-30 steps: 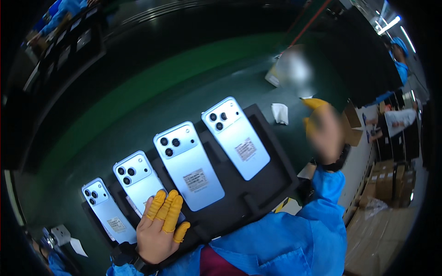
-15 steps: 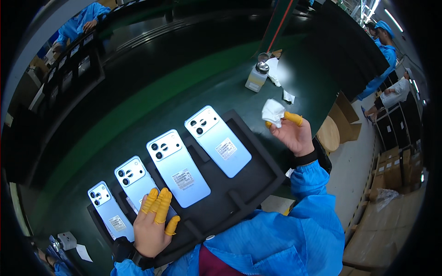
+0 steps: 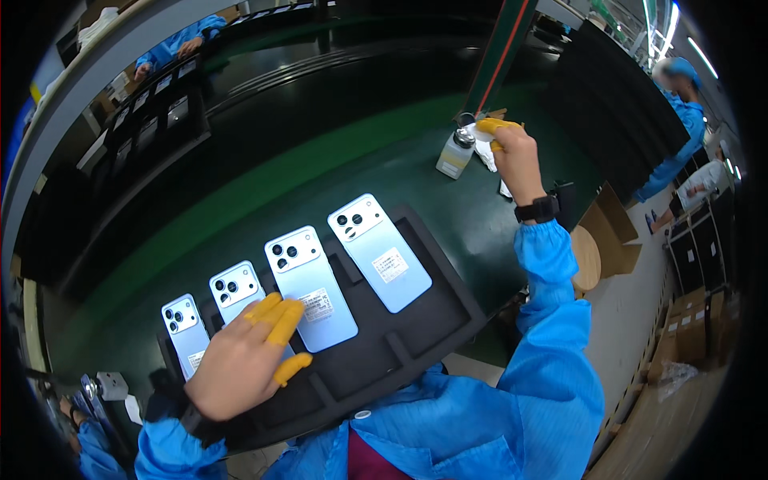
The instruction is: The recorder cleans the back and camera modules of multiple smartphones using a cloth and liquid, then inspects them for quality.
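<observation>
My left hand lies over the second phone from the left, fingers spread, clamped on nothing. Four blue phones sit in a row on the black tray, camera ends overhanging its far edge. Green table lies open right of the tray. Farther out, my right hand pinches a white cloth at the bottle; whether they touch, I can't tell. A red-striped post blocks the way behind.
</observation>
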Demonstrator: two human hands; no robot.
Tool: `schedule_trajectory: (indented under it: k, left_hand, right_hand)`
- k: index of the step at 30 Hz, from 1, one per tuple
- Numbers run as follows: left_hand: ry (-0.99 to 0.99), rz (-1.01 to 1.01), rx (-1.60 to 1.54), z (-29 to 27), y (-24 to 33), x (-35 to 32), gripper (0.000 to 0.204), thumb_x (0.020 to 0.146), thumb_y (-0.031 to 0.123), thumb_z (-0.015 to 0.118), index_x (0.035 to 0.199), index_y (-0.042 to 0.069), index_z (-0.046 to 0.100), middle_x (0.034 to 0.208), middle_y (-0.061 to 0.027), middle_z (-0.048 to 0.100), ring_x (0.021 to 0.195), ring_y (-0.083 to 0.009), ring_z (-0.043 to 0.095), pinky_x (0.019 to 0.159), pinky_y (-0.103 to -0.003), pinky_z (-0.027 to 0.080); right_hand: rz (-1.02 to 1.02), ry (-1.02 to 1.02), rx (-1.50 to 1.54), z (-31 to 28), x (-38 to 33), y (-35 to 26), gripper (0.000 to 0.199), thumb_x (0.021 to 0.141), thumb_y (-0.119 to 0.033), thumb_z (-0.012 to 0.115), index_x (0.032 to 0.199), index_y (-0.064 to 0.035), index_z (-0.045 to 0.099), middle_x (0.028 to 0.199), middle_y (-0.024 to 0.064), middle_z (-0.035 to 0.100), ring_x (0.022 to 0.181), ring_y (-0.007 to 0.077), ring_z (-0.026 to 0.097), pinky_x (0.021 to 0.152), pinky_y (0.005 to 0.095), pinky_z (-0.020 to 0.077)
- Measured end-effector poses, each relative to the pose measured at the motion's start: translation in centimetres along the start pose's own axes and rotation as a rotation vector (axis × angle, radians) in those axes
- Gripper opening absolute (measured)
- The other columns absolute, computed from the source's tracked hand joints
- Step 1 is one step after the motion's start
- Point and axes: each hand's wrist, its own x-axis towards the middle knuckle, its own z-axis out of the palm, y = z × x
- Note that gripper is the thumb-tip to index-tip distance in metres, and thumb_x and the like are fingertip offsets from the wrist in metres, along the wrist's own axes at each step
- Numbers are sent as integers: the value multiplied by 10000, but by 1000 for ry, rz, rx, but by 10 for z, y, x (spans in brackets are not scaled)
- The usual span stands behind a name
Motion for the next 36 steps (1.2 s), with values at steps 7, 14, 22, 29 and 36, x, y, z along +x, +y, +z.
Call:
schedule_trajectory:
  k: [7,14,22,29,36]
  left_hand:
    - [80,125,-192,62,-6,66,560,902,349,601,1359,60,457,1347,-173,500,1281,-349,442,1073,-418,366]
    - [143,367,-183,98,5,77,607,885,460,574,1365,101,475,1416,-133,451,1355,-318,363,1138,-450,241]
    - [239,318,-196,95,10,80,511,879,446,581,1238,83,595,1289,-103,565,1267,-269,479,1119,-405,299]
    - [255,308,-188,96,12,78,465,880,427,590,1202,93,621,1274,-88,579,1246,-251,501,1104,-378,332]
    - [282,313,-255,96,13,81,440,892,399,576,1154,51,640,1236,-95,594,1193,-230,532,1116,-386,309]
  right_hand:
    - [-134,-189,-163,39,-2,-7,147,745,3,597,862,-18,684,834,125,631,867,297,604,779,387,509]
    - [-128,-250,-232,38,6,-15,151,697,43,641,840,16,684,821,144,637,830,289,612,734,376,531]
    - [-706,-360,568,41,15,-160,149,722,-46,655,867,-20,679,972,107,662,882,253,634,807,338,539]
    - [-667,-685,169,2,5,-102,153,687,-17,688,839,-1,702,894,108,681,796,227,631,756,321,550]
    - [-770,-502,524,16,5,-154,140,664,-28,709,804,-21,705,826,107,670,769,233,631,740,327,554]
